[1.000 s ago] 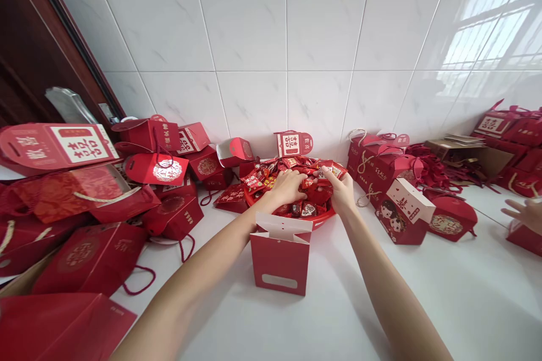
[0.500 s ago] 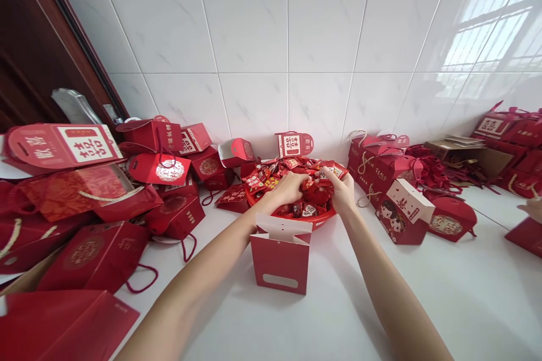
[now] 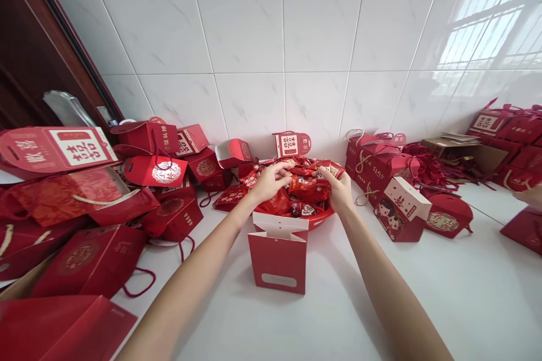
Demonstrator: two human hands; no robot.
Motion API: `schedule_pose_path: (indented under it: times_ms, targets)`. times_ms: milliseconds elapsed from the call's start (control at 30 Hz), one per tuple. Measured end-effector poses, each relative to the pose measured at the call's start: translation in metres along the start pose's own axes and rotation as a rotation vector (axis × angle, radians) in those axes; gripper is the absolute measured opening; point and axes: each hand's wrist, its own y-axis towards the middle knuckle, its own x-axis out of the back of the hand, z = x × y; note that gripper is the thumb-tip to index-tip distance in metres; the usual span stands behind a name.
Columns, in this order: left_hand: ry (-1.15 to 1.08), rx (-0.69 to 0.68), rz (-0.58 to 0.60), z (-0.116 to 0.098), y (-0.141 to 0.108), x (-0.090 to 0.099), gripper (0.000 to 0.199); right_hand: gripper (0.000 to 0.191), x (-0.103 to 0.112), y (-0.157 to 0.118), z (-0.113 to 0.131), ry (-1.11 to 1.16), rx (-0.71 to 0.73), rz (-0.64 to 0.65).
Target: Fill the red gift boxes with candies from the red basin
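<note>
Behind everything, a pale tiled wall (image 3: 317, 16) runs across the view, a barred window mirrored in its right part. Below it spreads the white table (image 3: 372, 299). At the far left is a dark door (image 3: 29, 33) with a metal handle (image 3: 70, 108). A pile of red boxes (image 3: 80, 262) fills the table's left side, some tipped over, with cord loops hanging out. At the far right, more boxes (image 3: 520, 126) are stacked near an open carton (image 3: 491, 156). A smaller group, one a box with a cartoon couple (image 3: 400, 217), sits right of the bowl (image 3: 320, 220). That bowl is red, heaped with sweets, and stands mid-table near the wall. On its near side a red box (image 3: 279, 259) stands upright, top open, white back flap raised. Another person's hand (image 3: 532, 196), partly cut off, is at a box by the right edge. The left hand (image 3: 267, 181) is over the sweets (image 3: 301, 182), thumb and fingers curved towards each other; whether they grip one, I cannot tell. The right hand (image 3: 342, 192), at the bowl's right side, pinches a red-and-white packet (image 3: 333, 168) between thumb and fingers
</note>
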Motion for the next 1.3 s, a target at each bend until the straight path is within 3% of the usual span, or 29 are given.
schedule_pose_path:
  times_ms: [367, 533, 700, 900, 1100, 1200, 1300]
  targets:
    - [-0.289, 0.053, -0.165, 0.019, -0.009, -0.024, 0.034, 0.041, 0.004, -0.002, -0.004, -0.139, 0.079, 0.016]
    - [-0.213, 0.020, -0.219, 0.021, -0.007, -0.024, 0.029, 0.033, 0.003, -0.006, -0.003, -0.302, 0.148, 0.171]
    - [-0.039, 0.002, -0.301, 0.019, -0.007, -0.024, 0.024, 0.036, 0.006, -0.003, -0.005, -0.245, 0.129, 0.093]
    - [0.317, -0.056, -0.121, 0.009, -0.012, -0.031, 0.025, 0.036, 0.007, -0.001, -0.007, -0.135, 0.087, 0.048]
    - [0.703, -0.027, 0.093, -0.006, -0.006, -0.036, 0.050, 0.037, 0.005, -0.001, -0.006, -0.154, 0.095, 0.046]
    - [0.780, -0.011, 0.198, -0.009, 0.003, -0.039, 0.061, 0.038, 0.005, -0.001, -0.006, -0.157, 0.093, 0.043]
    - [0.721, -0.035, 0.206, -0.004, 0.009, -0.041, 0.051, 0.037, 0.004, -0.002, -0.006, -0.139, 0.087, 0.051]
